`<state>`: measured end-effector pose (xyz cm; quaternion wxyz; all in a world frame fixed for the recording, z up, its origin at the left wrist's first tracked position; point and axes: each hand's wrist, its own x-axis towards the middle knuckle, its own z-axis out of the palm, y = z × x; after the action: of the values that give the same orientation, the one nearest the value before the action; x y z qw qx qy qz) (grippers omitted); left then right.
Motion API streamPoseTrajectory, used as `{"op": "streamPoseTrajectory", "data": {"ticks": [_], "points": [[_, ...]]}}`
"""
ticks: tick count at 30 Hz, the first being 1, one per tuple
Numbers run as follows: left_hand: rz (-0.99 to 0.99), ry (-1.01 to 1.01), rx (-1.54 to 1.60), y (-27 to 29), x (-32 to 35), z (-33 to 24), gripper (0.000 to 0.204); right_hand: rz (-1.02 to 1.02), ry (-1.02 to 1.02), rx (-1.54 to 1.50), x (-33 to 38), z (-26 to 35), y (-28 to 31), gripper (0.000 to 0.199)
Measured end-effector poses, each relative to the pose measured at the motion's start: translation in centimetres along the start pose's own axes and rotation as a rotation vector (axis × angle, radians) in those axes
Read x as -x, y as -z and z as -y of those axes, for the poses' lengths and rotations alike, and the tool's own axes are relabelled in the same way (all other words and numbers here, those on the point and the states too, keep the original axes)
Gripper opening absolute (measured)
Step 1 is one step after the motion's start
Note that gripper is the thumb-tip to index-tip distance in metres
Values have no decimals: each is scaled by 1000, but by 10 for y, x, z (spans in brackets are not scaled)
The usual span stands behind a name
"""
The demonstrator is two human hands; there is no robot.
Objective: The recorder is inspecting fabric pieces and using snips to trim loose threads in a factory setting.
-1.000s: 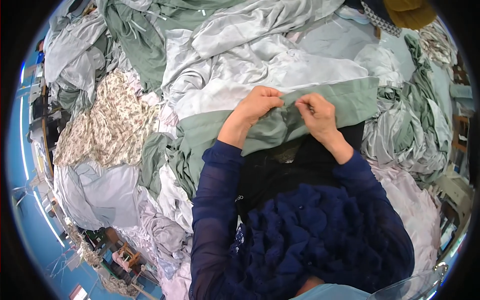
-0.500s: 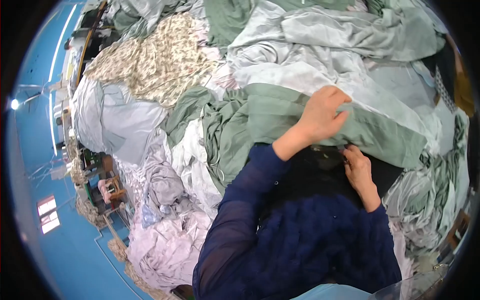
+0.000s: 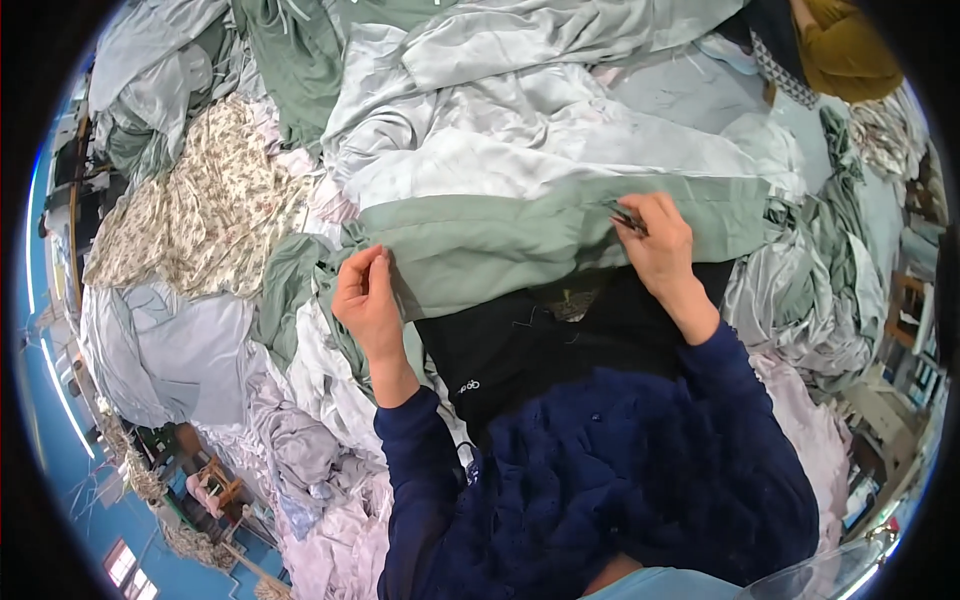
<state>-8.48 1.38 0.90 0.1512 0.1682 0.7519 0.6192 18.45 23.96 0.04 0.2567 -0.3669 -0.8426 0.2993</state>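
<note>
A green cloth [image 3: 480,240] stretches along the far edge of the wearer's black clothing [image 3: 500,345]; the left hand [image 3: 370,305], thumb and forefinger closed together, is at the cloth's left end (whether it grips fabric cannot be told); the right hand [image 3: 660,250] grips a small dark tool [image 3: 630,217] over its right half.

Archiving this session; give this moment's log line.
left hand: at green cloth edge | right hand: holding dark tool | floral cloth: left
</note>
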Motion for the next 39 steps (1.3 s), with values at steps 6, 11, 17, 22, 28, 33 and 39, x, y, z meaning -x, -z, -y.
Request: {"op": "streamPoseTrajectory", "data": {"ticks": [6, 11, 17, 22, 28, 33, 39], "points": [[-39, 21, -33, 10, 5, -1, 10, 69, 81, 248, -16, -12, -18, 18], [-156, -2, -81, 47, 5, 10, 9, 234, 57, 82, -9, 6, -10, 11], [-106, 48, -170, 65, -20, 73, 31, 706, -147, -639, 11, 27, 21, 22], [93, 143, -25, 58, -47, 108, 54, 243, 95, -155, -32, 36, -39, 38], [301, 26, -226, 42, -95, 126, 50, 631, -131, -138, -41, 1, -48, 20], [463, 212, 74, 40, -117, 124, 8, 473, -343, -400, -42, -23, -28, 14], [487, 248, 353, 51, -96, 53, 11, 313, -404, -415, -55, -50, 21, 11]]}}
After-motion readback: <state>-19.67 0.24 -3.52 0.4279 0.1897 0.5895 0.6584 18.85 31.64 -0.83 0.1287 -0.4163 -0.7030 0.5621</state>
